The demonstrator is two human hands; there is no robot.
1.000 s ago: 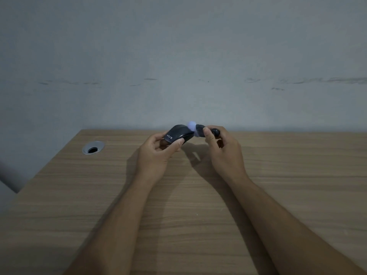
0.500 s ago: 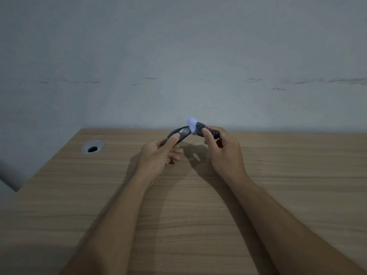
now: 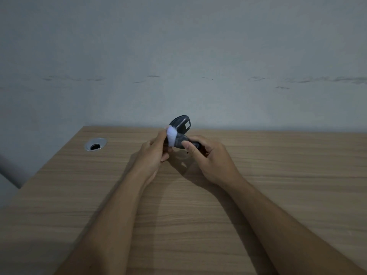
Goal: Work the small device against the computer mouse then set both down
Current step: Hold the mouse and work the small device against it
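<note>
Now | mouse (image 3: 181, 125) dark, upended; device (image 3: 175, 138) white-tipped, touching it

Counted in view: two hands, one left hand (image 3: 154, 153) and one right hand (image 3: 210, 157). One dark computer mouse (image 3: 181, 124). One small device (image 3: 177, 140) with a single white brush tuft. One wooden worktop (image 3: 278, 185), pierced by one round cable hole (image 3: 95, 144).
</note>
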